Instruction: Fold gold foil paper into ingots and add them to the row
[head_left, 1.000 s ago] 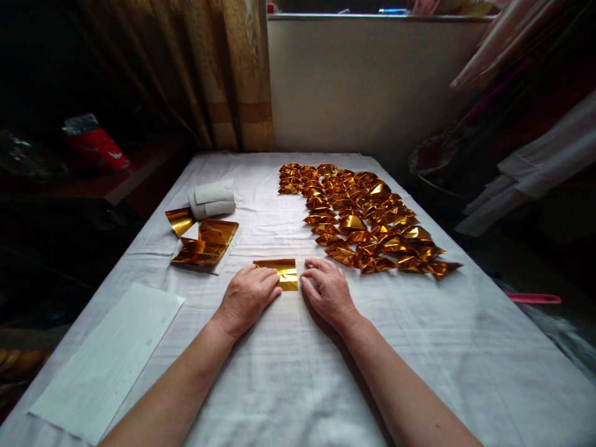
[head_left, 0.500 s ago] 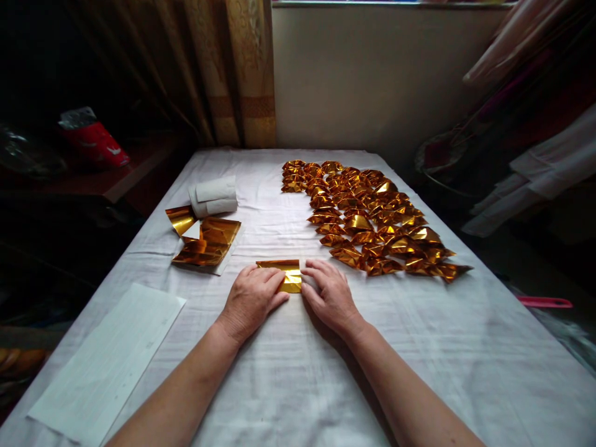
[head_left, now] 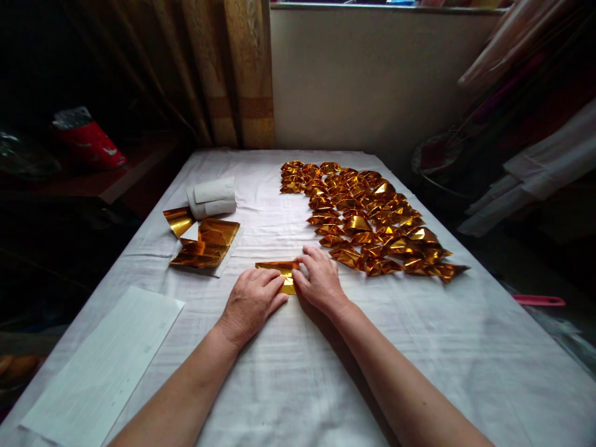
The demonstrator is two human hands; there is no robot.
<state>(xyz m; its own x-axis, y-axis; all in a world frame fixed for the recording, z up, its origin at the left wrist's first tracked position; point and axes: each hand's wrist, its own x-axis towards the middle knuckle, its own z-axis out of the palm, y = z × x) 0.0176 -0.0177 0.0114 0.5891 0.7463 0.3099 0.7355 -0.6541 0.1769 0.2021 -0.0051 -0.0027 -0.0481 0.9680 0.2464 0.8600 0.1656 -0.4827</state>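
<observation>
Both hands, left (head_left: pixel 251 301) and right (head_left: pixel 321 280), press flat on gold foil (head_left: pixel 279 269); folded pieces (head_left: pixel 367 223) crowd right, foil sheets (head_left: pixel 205 243) left

Surface (head_left: pixel 288 372): covered with a white cloth, wrinkled.
Folded gold pieces (head_left: pixel 367 223): many, laid in close rows on the far right half of the cloth.
Gold sheets (head_left: pixel 205 245): a loose flat stack at the left, one sheet curled at its far corner.
White roll (head_left: pixel 212 197): lies just behind the gold sheets.
White paper (head_left: pixel 105 363): a long sheet at the near left edge.
Curtain (head_left: pixel 233 74): hangs behind the far left corner.
Red bag (head_left: pixel 90 141): on a dark shelf at the left.
Pink object (head_left: pixel 537 301): off the right edge, low down.
</observation>
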